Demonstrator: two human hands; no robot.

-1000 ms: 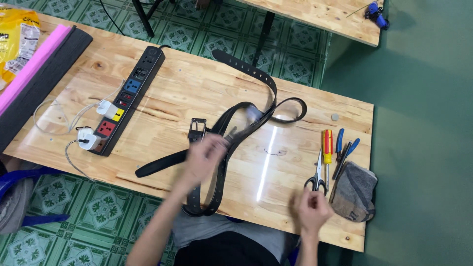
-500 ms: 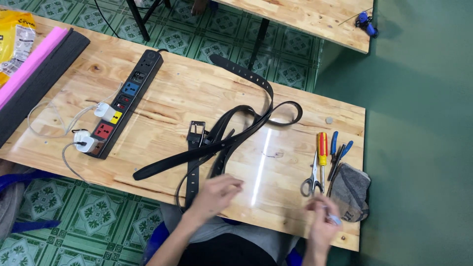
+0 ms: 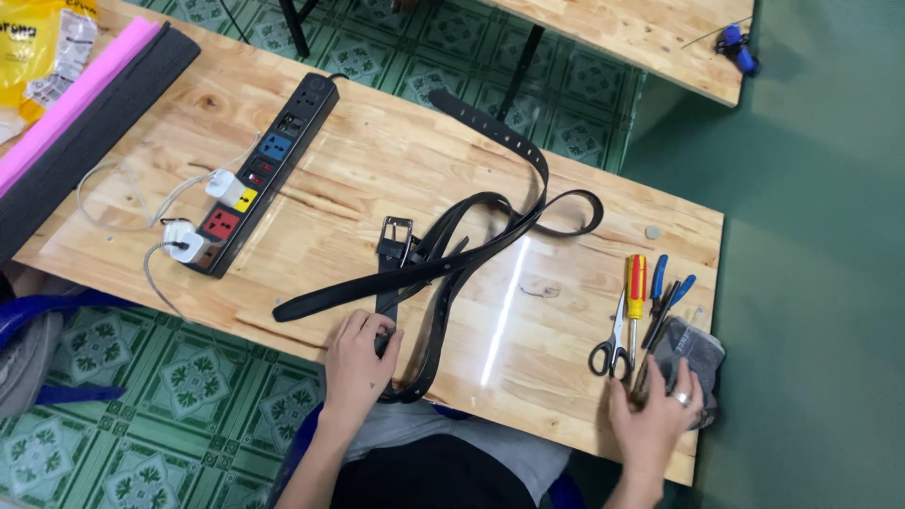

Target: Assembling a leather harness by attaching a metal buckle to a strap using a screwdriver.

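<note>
A long black leather belt [image 3: 490, 141] with a metal buckle [image 3: 396, 233] lies looped across the wooden table [image 3: 377, 160]. My left hand [image 3: 358, 363] rests on the belt's near loop by the table's front edge, fingers curled over the strap. My right hand [image 3: 655, 419] is at the front right corner, fingers spread over the handles of the tools and the edge of a grey cloth pouch [image 3: 693, 349]. Beside it lie scissors [image 3: 611, 344], a red and yellow screwdriver [image 3: 636, 287] and blue-handled tools [image 3: 665, 292].
A black power strip [image 3: 264, 174] with white plugs and cables lies on the left half of the table. A pink roll and dark mat [image 3: 85, 108] sit at the far left. A second wooden table [image 3: 650, 33] stands beyond. The floor has green patterned tiles.
My left hand has pulled back from the belt's middle to its near loop at the front edge. My right hand has moved onto the tools and pouch. The view has shifted closer.
</note>
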